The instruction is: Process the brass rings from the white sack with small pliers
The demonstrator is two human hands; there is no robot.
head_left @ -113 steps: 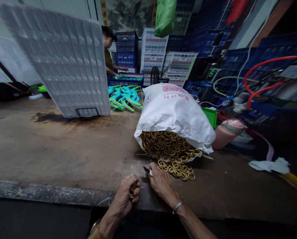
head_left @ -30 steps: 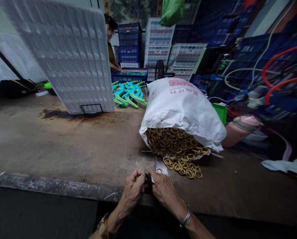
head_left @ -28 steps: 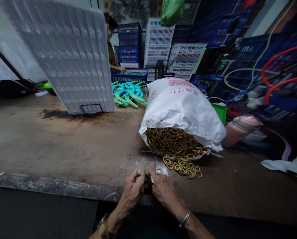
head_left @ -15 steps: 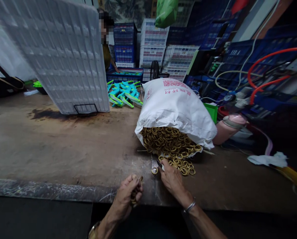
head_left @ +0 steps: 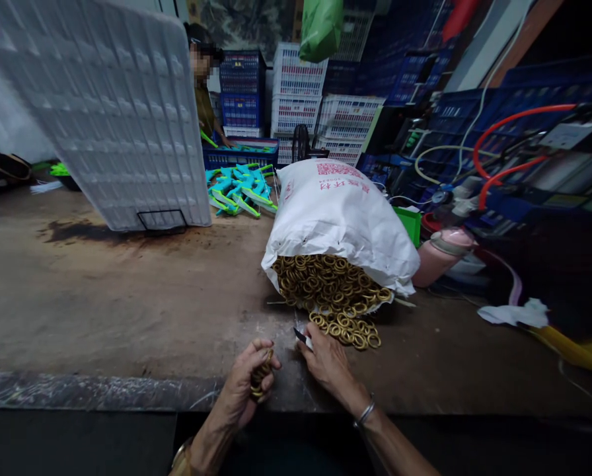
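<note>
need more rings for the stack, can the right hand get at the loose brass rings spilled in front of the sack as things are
Probably yes. The right hand rests on the table just short of the spilled brass rings, with nothing between them. It already pinches a small tool, so only some fingers are free.

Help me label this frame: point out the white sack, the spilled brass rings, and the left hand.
white sack (head_left: pixel 343 215), head view, middle of its upper side.
brass rings (head_left: pixel 345 328), head view, loose pile spilled before the sack mouth.
left hand (head_left: pixel 246 383), head view, back of the hand, closed around rings.
</note>
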